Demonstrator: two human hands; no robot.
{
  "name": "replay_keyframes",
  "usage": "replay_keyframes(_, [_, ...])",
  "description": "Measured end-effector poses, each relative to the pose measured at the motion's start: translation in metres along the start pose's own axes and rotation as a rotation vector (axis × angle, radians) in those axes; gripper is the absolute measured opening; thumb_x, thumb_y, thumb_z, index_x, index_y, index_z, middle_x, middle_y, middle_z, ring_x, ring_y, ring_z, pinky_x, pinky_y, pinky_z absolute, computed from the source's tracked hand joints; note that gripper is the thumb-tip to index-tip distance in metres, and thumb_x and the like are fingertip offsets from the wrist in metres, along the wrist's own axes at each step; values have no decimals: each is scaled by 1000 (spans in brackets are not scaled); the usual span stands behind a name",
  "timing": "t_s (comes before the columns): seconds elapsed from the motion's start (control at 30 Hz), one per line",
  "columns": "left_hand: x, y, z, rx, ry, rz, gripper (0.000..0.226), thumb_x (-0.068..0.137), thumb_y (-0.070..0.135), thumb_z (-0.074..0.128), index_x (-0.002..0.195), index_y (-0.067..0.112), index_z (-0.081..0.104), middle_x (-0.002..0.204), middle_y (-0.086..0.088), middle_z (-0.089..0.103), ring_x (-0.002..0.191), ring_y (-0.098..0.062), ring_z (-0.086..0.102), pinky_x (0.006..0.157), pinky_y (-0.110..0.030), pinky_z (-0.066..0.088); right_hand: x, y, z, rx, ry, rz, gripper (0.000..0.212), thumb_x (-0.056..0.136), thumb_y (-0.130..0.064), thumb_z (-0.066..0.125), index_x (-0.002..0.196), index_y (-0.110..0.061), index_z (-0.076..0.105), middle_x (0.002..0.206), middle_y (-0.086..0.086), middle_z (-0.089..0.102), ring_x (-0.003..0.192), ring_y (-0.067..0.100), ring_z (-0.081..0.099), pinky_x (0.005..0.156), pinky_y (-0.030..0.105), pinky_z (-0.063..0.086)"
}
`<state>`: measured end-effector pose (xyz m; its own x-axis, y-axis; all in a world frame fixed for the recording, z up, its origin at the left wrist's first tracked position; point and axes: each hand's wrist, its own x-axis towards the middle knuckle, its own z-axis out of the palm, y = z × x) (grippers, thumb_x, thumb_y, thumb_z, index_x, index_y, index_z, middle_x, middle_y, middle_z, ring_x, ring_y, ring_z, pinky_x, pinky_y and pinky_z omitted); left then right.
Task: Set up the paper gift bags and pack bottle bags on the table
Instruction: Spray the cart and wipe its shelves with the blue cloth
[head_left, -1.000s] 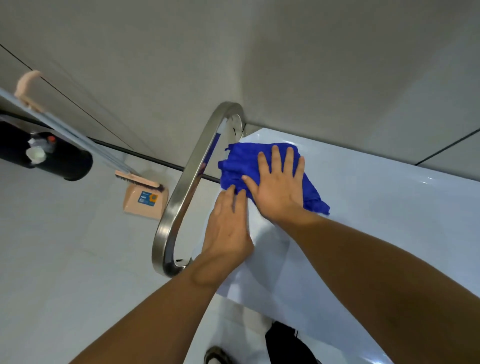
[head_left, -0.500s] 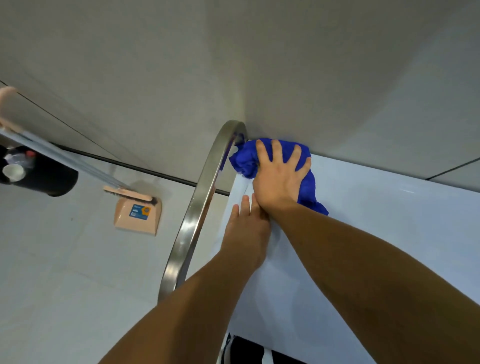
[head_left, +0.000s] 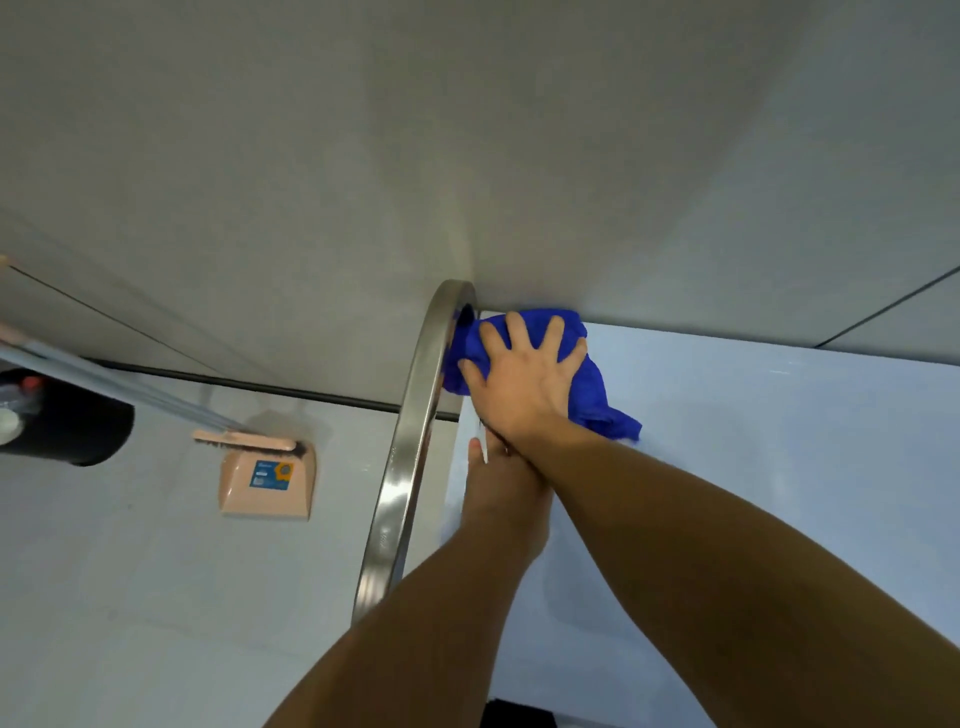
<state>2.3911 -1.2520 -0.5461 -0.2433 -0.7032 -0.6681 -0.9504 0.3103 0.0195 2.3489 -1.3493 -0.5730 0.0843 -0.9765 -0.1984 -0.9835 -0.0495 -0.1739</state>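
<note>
Right hand flat, fingers spread, pressing blue cloth into desk far-left corner; left hand mostly hidden beneath, grip unclear; no bags visible.

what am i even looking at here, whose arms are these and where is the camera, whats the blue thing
There is no machine here: the arms belong to a person wearing a wide-angle camera on the head, so the single picture looks forward and down along their own arms. The right hand lies flat with spread fingers on a crumpled blue cloth, pressing it into the far left corner of a white table next to the wall. The left hand is mostly hidden under the right forearm, so I cannot tell what it does. A curved steel bar runs beside the table edge. On the floor to the left stand a pink dustpan and a black bin. No gift bags show.
</note>
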Motion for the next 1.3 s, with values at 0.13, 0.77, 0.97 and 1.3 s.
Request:
replay_keyframes(0.13, [4,6,0,-2,58,-48,86,99,29,59,161,15,2,167,-20,1,152,-46,-6,123,-54,3,-8,30,5,-3,24,-89,61,102,-64,18,157,-38,18,166,-3,18,151,42,5,118,65,8])
replay_keyframes(0.77, [33,167,-35,-95,58,-66,123,74,66,76,160,21,1,168,-8,-2,153,-41,1,120,-57,24,-68,248,-12,27,71,86,75,96,-75,16,160,-36,11,169,-6,10,153,38,-1,121,61,7])
replay_keyframes(0.97, [47,297,-39,13,34,58,127,74,72,71,159,17,-6,167,-16,-10,152,-45,-8,118,-65,15,-99,374,-27,26,98,235,74,96,-74,12,160,-36,8,169,-5,7,154,38,-3,121,60,6])
replay_keyframes(1.3, [55,386,-32,-6,-94,-88,136,78,68,71,153,-4,-16,160,-31,-21,148,-51,-17,117,-69,9,-142,511,-45,60,120,455,73,97,-72,14,159,-35,13,168,-5,11,153,40,-2,121,62,6])
